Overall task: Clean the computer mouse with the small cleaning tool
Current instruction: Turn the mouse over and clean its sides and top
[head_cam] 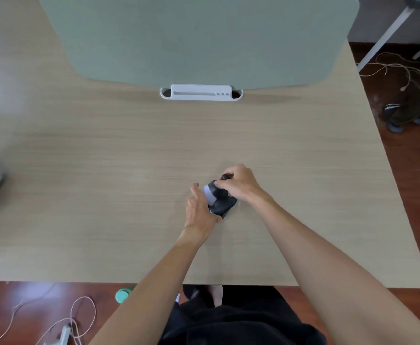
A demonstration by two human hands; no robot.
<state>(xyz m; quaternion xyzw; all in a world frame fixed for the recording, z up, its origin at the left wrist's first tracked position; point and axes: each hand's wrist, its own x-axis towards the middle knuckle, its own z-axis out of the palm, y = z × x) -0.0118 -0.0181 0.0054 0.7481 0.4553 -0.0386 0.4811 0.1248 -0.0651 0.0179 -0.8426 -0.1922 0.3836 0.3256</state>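
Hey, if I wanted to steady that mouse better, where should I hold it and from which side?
Probably by its long flanks, from the left. The mouse lies angled on the desk, and the right hand with the tool covers its top, so the left hand fits best low along the side.

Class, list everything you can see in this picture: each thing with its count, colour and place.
Desk: 1, light wood, centre.
Divider: 1, grey-green, desk's far edge.
Clamp: 1, white, under divider.
Mouse: 1, black and grey, on desk between hands.
Tool: 1, dark, in right hand.
Disc: 1, teal, floor near left.
Cables: several, pale, floor.
Left hand: steadies mouse.
Right hand: over mouse.
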